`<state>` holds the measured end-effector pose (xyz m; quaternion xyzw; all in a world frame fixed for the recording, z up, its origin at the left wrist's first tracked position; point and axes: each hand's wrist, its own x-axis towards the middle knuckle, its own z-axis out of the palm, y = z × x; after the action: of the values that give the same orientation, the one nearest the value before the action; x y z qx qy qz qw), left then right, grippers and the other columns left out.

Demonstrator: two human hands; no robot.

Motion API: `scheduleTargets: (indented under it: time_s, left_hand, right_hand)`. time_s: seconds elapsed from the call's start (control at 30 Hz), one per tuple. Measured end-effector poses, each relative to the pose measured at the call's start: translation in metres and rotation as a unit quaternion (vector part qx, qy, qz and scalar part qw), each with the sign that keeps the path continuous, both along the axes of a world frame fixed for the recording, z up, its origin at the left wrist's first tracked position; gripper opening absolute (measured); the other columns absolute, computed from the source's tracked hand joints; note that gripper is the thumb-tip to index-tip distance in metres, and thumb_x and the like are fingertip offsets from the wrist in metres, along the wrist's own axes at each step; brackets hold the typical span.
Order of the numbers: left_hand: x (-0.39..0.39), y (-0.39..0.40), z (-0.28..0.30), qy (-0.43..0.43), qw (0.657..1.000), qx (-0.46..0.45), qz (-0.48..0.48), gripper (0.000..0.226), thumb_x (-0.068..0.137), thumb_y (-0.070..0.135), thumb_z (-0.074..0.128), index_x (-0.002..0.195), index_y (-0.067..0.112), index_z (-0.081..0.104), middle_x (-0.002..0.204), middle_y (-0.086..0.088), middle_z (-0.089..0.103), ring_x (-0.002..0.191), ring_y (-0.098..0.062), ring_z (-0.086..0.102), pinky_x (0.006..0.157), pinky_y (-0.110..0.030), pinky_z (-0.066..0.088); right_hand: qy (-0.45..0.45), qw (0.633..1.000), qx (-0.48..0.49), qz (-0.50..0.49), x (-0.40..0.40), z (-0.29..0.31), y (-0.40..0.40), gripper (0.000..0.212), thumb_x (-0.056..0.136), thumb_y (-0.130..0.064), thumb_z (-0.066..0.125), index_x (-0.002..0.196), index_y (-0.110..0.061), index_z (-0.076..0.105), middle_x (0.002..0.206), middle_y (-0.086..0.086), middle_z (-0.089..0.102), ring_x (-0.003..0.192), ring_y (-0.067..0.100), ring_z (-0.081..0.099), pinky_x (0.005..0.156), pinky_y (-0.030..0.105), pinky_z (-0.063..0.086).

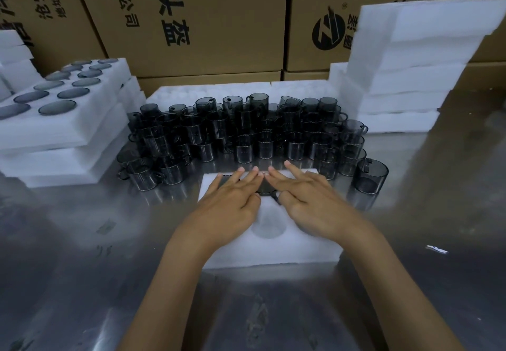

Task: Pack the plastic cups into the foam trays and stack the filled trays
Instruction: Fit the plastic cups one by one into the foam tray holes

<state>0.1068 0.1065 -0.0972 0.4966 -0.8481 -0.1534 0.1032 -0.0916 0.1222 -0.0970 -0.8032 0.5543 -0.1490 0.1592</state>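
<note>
Hands flat here: we're pressing our left hand [232, 200] and right hand [309, 200] down on a foam tray [273, 252] sitting on the bench [82, 268], fingers straight and spread, not curling round anything. We're seeing a dark cup [265, 188] seated in a tray hole between our fingertips. Loose cups [246, 131] are crowding just behind the tray. Filled trays [63, 120] are stacking up on the left, more foam [410, 77] on the right.

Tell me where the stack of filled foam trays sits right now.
In the head view the stack of filled trays sits on the metal table at far left, beside the crowd of loose cups and in front of the cardboard boxes.
</note>
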Motion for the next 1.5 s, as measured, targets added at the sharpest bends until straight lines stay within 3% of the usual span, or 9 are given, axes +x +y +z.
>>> scheduleTargets:
  time_s: [0.17,0.3,0.53,0.7,0.9,1.07,1.2,1.37,1.5]
  left_hand:
    - [0.014,-0.013,0.003,0.156,0.980,-0.054,0.112,0.048,0.105,0.023,0.036,0.152,0.030,0.036,0.159,-0.001,0.036,0.153,-0.009,0.010,0.126,-0.038,0.000]
    - [0.045,-0.025,0.002,0.240,0.897,-0.224,0.295,0.056,0.096,0.009,0.048,0.151,0.014,0.039,0.160,-0.012,0.031,0.151,-0.025,0.017,0.124,-0.045,0.013]
    - [0.082,-0.067,-0.005,0.238,0.858,-0.205,0.407,0.065,0.095,0.017,0.053,0.155,0.014,0.027,0.158,-0.022,0.027,0.149,-0.037,0.016,0.122,-0.050,0.015]
    - [0.090,-0.080,-0.011,0.245,0.850,-0.258,0.388,0.036,0.094,0.020,0.061,0.128,0.011,0.054,0.116,-0.018,0.061,0.119,-0.037,0.050,0.099,-0.048,0.042]
    - [0.087,-0.070,-0.008,0.293,0.813,-0.279,0.420,0.022,0.092,0.031,0.067,0.107,0.016,0.060,0.071,0.001,0.054,0.073,-0.022,0.050,0.073,-0.035,0.040]
    - [0.075,-0.053,0.012,0.437,0.793,-0.262,0.335,0.013,0.091,0.023,0.068,0.098,0.025,0.057,0.093,0.004,0.065,0.082,0.003,0.061,0.080,-0.015,0.047]
    - [0.039,-0.032,0.033,0.539,0.820,-0.125,0.143,0.020,0.095,0.007,0.063,0.096,0.027,0.061,0.096,0.007,0.071,0.093,-0.003,0.068,0.089,-0.024,0.054]
    - [-0.024,-0.014,0.041,0.398,0.914,0.039,-0.066,0.011,0.098,0.002,0.056,0.100,0.012,0.059,0.115,-0.005,0.069,0.107,-0.010,0.066,0.090,-0.014,0.048]
    - [-0.052,-0.017,0.039,0.309,0.942,0.078,-0.109,0.011,0.100,0.003,0.052,0.102,0.013,0.055,0.116,-0.018,0.064,0.116,-0.030,0.059,0.107,-0.045,0.044]
  right_hand:
    - [-0.144,0.983,-0.071,-0.088,0.000,0.004,-0.003,0.046,0.100,-0.027,0.049,0.145,-0.030,0.051,0.150,-0.020,0.044,0.148,0.003,0.021,0.124,0.038,0.014]
    - [-0.271,0.917,-0.189,-0.225,-0.014,0.004,-0.006,0.033,0.096,-0.018,0.055,0.125,-0.018,0.069,0.118,-0.016,0.060,0.126,0.017,0.053,0.109,0.044,0.041]
    - [-0.298,0.907,-0.111,-0.276,-0.022,-0.009,-0.015,0.032,0.098,-0.023,0.052,0.125,-0.021,0.068,0.118,0.003,0.068,0.115,0.023,0.059,0.102,0.041,0.047]
    - [-0.296,0.907,-0.108,-0.279,-0.029,-0.010,-0.019,0.033,0.098,-0.027,0.051,0.126,-0.024,0.067,0.122,0.003,0.065,0.109,0.017,0.060,0.101,0.038,0.047]
    - [-0.308,0.901,-0.122,-0.279,-0.031,-0.010,-0.020,0.032,0.097,-0.024,0.051,0.125,-0.024,0.068,0.126,0.001,0.064,0.117,0.009,0.056,0.099,0.029,0.045]
    - [-0.366,0.885,-0.101,-0.270,-0.031,-0.014,-0.020,0.027,0.097,-0.019,0.050,0.114,-0.026,0.070,0.091,-0.009,0.069,0.068,-0.012,0.055,0.060,0.000,0.039]
    - [-0.458,0.842,-0.055,-0.280,-0.033,-0.011,-0.020,0.026,0.098,-0.021,0.048,0.102,-0.032,0.072,0.096,-0.028,0.065,0.101,-0.003,0.060,0.087,0.013,0.042]
    - [-0.550,0.794,0.012,-0.257,-0.043,-0.002,-0.020,0.027,0.091,-0.036,0.052,0.097,-0.030,0.077,0.101,-0.017,0.075,0.104,0.002,0.066,0.091,0.028,0.047]
    - [-0.600,0.765,0.041,-0.230,-0.047,0.005,-0.019,0.028,0.084,-0.040,0.061,0.094,-0.021,0.079,0.093,0.006,0.078,0.080,0.020,0.068,0.072,0.034,0.045]
